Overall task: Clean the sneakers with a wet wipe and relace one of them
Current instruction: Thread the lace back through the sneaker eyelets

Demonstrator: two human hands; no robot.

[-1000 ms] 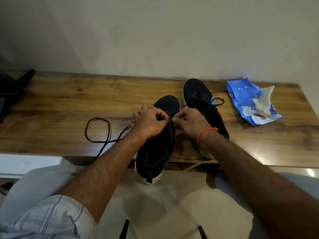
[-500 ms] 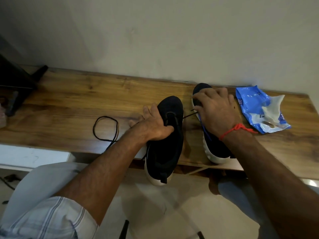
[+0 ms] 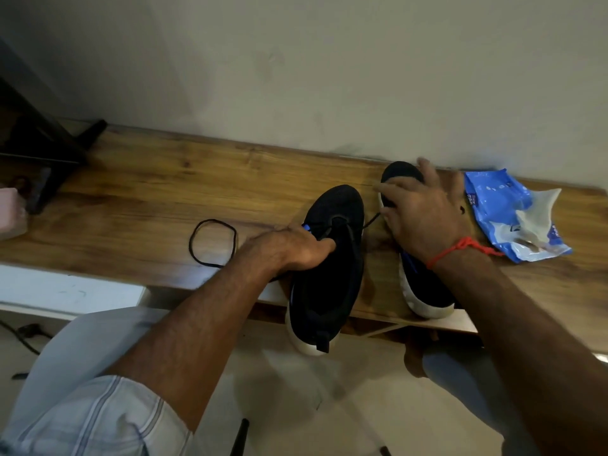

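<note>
The table (image 3: 138,205) has lots of bare wood out past the left hand (image 3: 289,248). A wall runs close behind it. Both shoes poke their heels over the front edge. The left hand holds the near shoe (image 3: 329,274) by its side, thumb curled in at the opening. The lace (image 3: 214,241) makes a loop on the wood just beside that hand and runs through the shoe toward the right hand (image 3: 424,215). The right hand lies on top of the far shoe (image 3: 424,291) with fingers spread. I cannot tell if it pinches the lace end. A blue wipes pack (image 3: 513,212) lies just past those fingers, a wipe sticking out. Its writing is too blurry to read.
</note>
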